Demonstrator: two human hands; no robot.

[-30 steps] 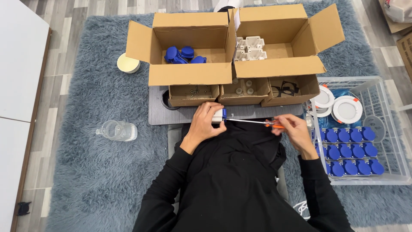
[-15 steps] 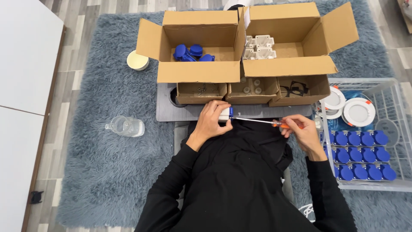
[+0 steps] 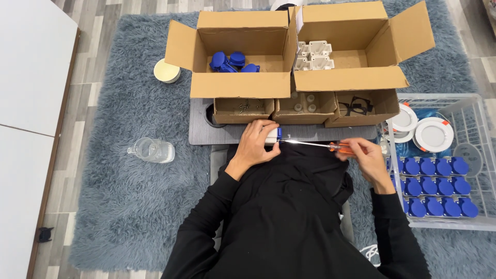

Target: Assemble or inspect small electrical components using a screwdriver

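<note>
- The left hand (image 3: 257, 143) lies palm down with fingers curled tight around a small white-and-blue part (image 3: 274, 135), pressing it onto the grey board (image 3: 206, 135).
- The screwdriver (image 3: 315, 145) lies nearly level, long axis left to right, tip at the part.
- The right hand (image 3: 365, 153), forearm angled inward, pinches its orange handle beside the white wire basket (image 3: 480, 155).

Left hand (image 3: 257, 145): grips small white-and-blue plastic fitting (image 3: 274, 135) at grey board's (image 3: 206, 135) front edge. Right hand (image 3: 365, 153): holds orange-handled screwdriver (image 3: 323, 146), tip at fitting. White wire basket (image 3: 478, 219) of blue caps beside.
</note>
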